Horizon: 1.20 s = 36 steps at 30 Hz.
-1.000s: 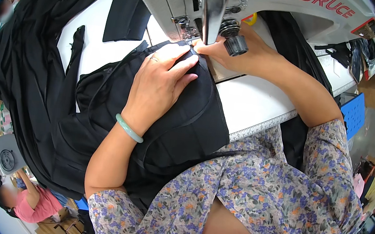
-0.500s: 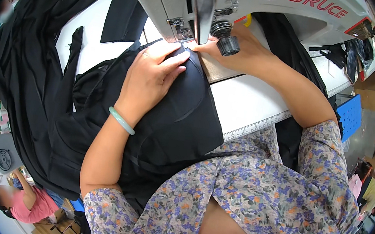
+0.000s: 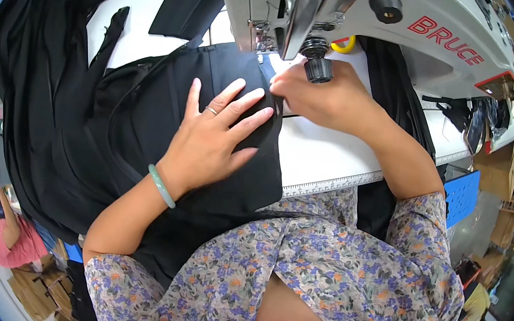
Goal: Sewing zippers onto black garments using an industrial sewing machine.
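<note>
Black fabric (image 3: 222, 182), a garment piece with seams, lies spread over the white table under the sewing machine (image 3: 374, 43). My left hand (image 3: 205, 138) rests flat on it with fingers spread, a ring and a green bangle on that arm. My right hand (image 3: 332, 99) is curled, thumb and fingertips pinched at the fabric's right edge, just below the machine's needle area (image 3: 263, 42). The machine's black tension knob (image 3: 318, 69) hides part of this hand. A narrow dark placket or zip-like strip runs along the fabric edge between the two hands.
More black cloth (image 3: 43, 70) is heaped at the left, with a loose black piece (image 3: 190, 1) behind. A yellow ring-shaped handle (image 3: 346, 45) shows behind my right hand. A ruler strip (image 3: 331, 185) edges the table. Someone in pink (image 3: 6, 242) is at the lower left.
My left hand has drawn back from the needle area and spread flat on the fabric. My right hand has come slightly toward me. The fabric lies flatter, and the whole view has shifted.
</note>
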Each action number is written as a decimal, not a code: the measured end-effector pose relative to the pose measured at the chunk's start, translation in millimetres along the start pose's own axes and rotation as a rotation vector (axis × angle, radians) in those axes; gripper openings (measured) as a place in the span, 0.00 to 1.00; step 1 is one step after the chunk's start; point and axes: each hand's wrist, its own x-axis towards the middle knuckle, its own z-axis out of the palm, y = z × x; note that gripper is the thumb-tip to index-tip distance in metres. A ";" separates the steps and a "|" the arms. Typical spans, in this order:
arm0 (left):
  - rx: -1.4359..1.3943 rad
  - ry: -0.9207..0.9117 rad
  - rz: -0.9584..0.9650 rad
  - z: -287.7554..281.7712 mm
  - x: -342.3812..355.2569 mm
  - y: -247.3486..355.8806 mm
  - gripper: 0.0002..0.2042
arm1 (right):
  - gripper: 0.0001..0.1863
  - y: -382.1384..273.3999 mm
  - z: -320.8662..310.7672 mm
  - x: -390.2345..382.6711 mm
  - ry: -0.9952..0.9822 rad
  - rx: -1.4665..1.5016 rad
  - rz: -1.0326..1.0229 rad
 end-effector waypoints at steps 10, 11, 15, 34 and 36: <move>0.039 -0.040 -0.025 -1.6 -0.3 3.6 0.25 | 0.14 -8.7 -2.4 -1.6 0.004 -0.054 -0.079; 0.022 -0.036 -0.043 -1.7 -0.1 3.8 0.26 | 0.13 -11.2 -2.2 -1.5 -0.037 -0.046 -0.080; -0.058 -0.013 -0.109 -1.9 2.1 1.5 0.30 | 0.12 -17.3 -3.4 -0.5 -0.103 -0.028 -0.093; -0.084 0.123 0.036 7.5 13.2 -24.8 0.15 | 0.11 -15.3 -4.6 0.4 -0.124 0.009 -0.053; -0.115 0.189 0.029 8.1 19.1 -33.9 0.13 | 0.10 -8.1 -0.2 3.6 -0.151 -0.053 0.009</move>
